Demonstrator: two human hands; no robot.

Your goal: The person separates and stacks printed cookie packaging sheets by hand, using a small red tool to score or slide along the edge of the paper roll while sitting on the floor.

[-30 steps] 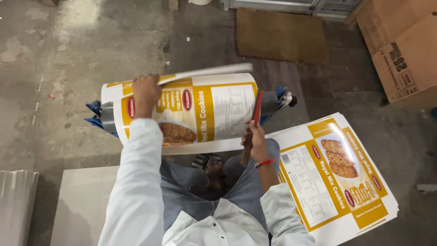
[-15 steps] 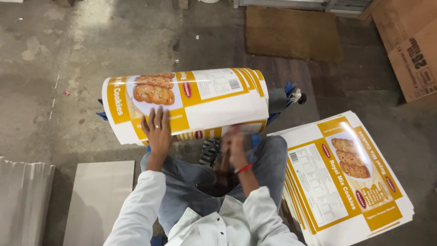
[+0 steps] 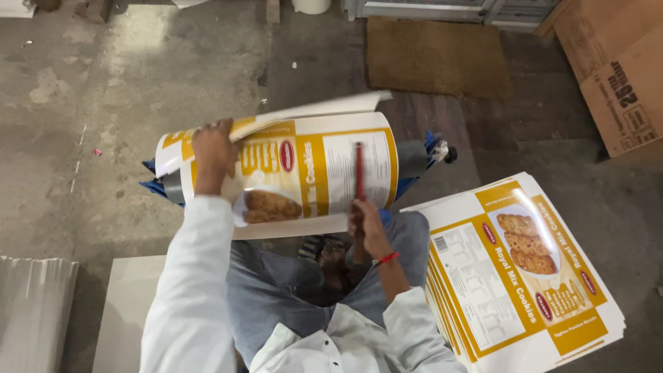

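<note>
The person sits over a concrete floor (image 3: 124, 90), knees apart. At the centre of the frame a printed yellow-and-white carton sheet (image 3: 304, 173) curls over a grey roller (image 3: 413, 159). The left hand (image 3: 213, 148) grips the sheet's upper left edge, fingers clenched over it. The right hand (image 3: 366, 224), with a red band at the wrist, grasps a red stick (image 3: 359, 176) pressed upright against the sheet. At the lower right lies a stack of flat printed sheets (image 3: 518, 276). A brown mat (image 3: 435, 55) lies at the top, cardboard boxes (image 3: 615, 76) at the upper right.
</note>
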